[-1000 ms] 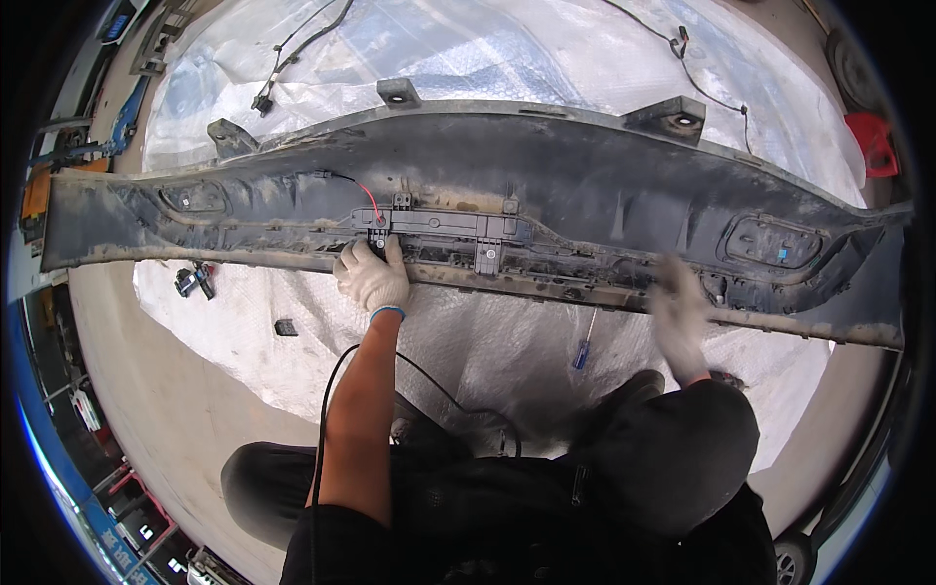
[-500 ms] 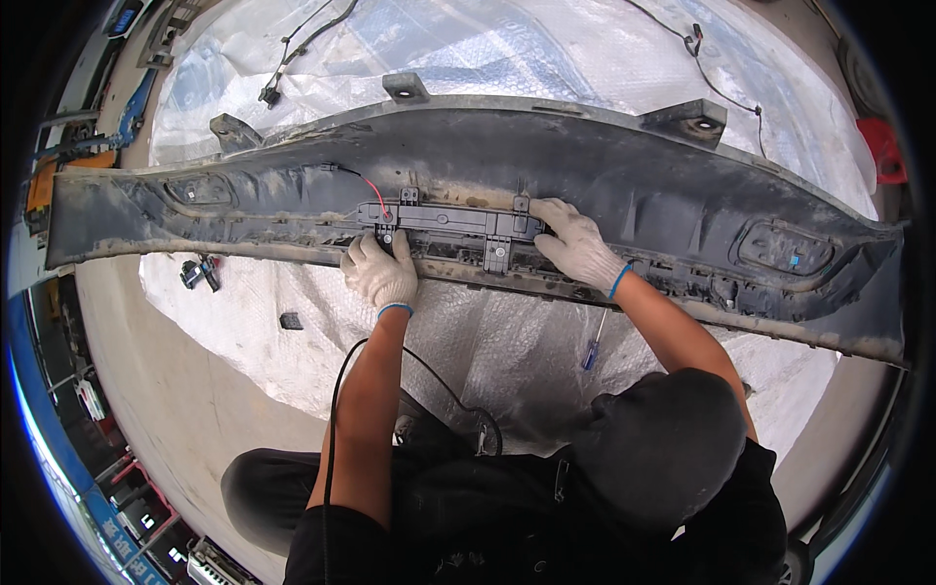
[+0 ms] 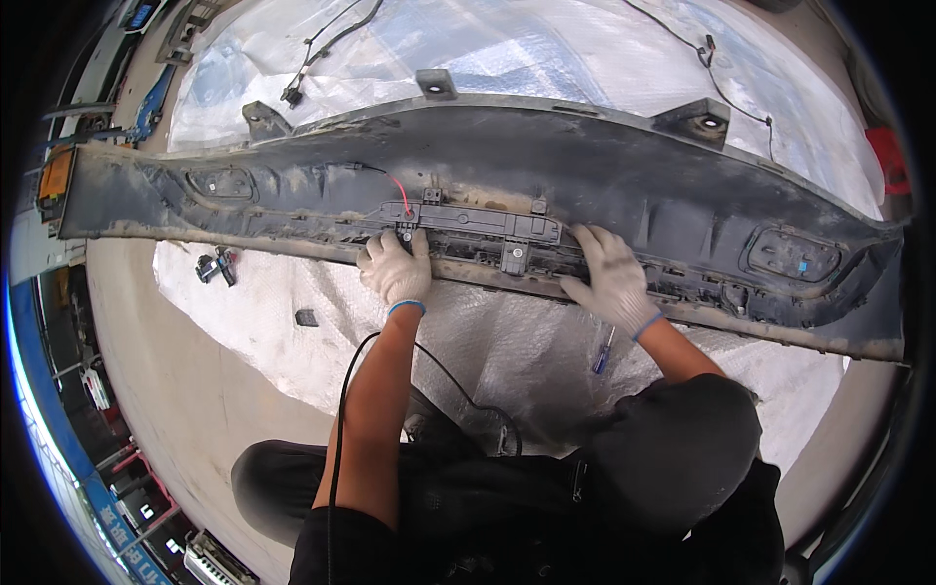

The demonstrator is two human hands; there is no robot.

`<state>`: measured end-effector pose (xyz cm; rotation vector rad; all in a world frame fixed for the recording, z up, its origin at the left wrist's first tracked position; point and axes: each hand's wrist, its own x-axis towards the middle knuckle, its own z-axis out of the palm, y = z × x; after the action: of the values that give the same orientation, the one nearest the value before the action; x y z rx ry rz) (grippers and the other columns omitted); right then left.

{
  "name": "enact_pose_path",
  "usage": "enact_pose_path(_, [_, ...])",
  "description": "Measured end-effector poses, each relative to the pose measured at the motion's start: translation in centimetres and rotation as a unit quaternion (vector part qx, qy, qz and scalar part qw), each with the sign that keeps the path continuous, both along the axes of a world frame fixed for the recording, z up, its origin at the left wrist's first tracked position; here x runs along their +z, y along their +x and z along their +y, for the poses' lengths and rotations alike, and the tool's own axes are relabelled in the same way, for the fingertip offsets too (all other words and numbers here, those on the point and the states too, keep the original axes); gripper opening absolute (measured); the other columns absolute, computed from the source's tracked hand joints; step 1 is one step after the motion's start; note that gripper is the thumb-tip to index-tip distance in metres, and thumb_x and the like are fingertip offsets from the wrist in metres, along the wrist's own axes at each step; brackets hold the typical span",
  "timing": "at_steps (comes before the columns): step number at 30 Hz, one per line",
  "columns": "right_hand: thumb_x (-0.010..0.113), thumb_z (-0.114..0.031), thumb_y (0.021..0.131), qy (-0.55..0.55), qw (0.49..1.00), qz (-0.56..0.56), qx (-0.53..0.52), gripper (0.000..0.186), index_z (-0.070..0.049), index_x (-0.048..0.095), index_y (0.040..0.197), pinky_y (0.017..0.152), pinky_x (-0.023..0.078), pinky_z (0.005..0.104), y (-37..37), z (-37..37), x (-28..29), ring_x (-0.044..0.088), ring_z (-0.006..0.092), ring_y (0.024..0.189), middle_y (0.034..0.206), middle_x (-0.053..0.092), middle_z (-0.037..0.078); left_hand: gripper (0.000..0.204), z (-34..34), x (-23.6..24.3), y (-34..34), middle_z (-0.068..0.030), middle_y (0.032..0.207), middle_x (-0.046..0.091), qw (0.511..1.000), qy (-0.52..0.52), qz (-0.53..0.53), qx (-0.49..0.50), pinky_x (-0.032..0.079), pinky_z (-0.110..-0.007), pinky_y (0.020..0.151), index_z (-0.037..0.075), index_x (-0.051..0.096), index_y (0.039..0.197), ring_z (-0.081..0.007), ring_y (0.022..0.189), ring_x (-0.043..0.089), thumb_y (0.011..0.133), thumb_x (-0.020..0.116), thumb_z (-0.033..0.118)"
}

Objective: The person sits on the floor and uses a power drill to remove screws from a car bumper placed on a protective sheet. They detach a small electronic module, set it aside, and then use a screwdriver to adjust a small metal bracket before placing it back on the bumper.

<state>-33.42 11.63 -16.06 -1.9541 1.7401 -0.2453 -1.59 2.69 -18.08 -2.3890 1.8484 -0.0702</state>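
A long dark plastic bumper (image 3: 604, 146) lies inner side up across the view. A narrow black plastic bracket (image 3: 468, 219) runs along its middle, with a red wire (image 3: 400, 192) at its left end. My left hand (image 3: 395, 271), in a whitish glove, is closed round the tab at that end, its thumb on the right of the tab. Just past the bracket's right end, my right hand (image 3: 614, 278), gloved too, rests on the bumper's ribbed strip. Its fingers point up and left, and the thumb stands apart from them.
Below the bumper, on white bubble sheeting (image 3: 468, 341), lie a blue-handled screwdriver (image 3: 602, 359), a small black piece (image 3: 306, 318) and a dark connector-like part (image 3: 216, 266). Cable harnesses (image 3: 317, 54) lie beyond it. A black cable (image 3: 341, 409) hangs over my left arm.
My right hand has slid right, off the bracket's right end and onto the strip beside it. The left hand keeps its place on the bracket. The whole view has shifted slightly.
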Motion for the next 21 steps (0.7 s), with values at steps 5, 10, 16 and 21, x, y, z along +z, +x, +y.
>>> enact_pose_path(5, [0.074,-0.051,0.079,0.056,0.987,0.131,0.069,0.088,-0.003,0.041,0.144,0.112,0.034,0.0514,-1.6,4.2,1.5,0.042,0.0352,0.133,0.143,0.044,0.019,0.059,-1.2,3.7,-1.6,-0.0188,0.131,0.058,0.992,0.124,0.0,0.012,0.047,-0.053,0.096,0.004,0.064,0.12,-0.0435,0.119,0.052,0.091,0.058,0.055])
enact_pose_path(10, [0.078,-0.032,0.075,0.002,0.978,0.188,0.094,0.082,-0.009,0.041,0.145,0.115,0.032,0.049,-1.6,5.6,-0.7,0.038,0.0343,0.137,0.147,0.039,0.016,0.058,-3.3,7.0,0.8,-0.026,0.128,0.058,0.952,0.284,-0.02,-0.108,0.049,-0.049,0.097,0.001,0.062,0.122,-0.044,0.114,0.06,0.094,0.051,0.051])
enact_pose_path(16, [0.072,-0.024,0.081,0.051,0.975,0.202,0.08,0.07,-0.013,0.044,0.145,0.114,0.035,0.0467,-1.3,5.0,1.9,0.041,0.033,0.135,0.147,0.04,0.014,0.046,-1.1,13.2,2.9,-0.0227,0.123,0.063,0.908,0.341,0.026,-0.243,0.051,-0.048,0.095,0.008,0.063,0.124,-0.0402,0.109,0.064,0.093,0.055,0.042])
enact_pose_path(21, [0.069,-0.025,0.084,0.079,0.967,0.221,0.094,0.069,-0.014,0.043,0.147,0.115,0.037,0.0416,-1.2,4.6,2.5,0.042,0.03,0.136,0.149,0.04,0.012,0.045,2.1,16.2,5.9,-0.0195,0.111,0.07,0.913,0.345,0.003,-0.216,0.052,-0.047,0.092,0.006,0.067,0.118,-0.0372,0.107,0.066,0.093,0.055,0.041])
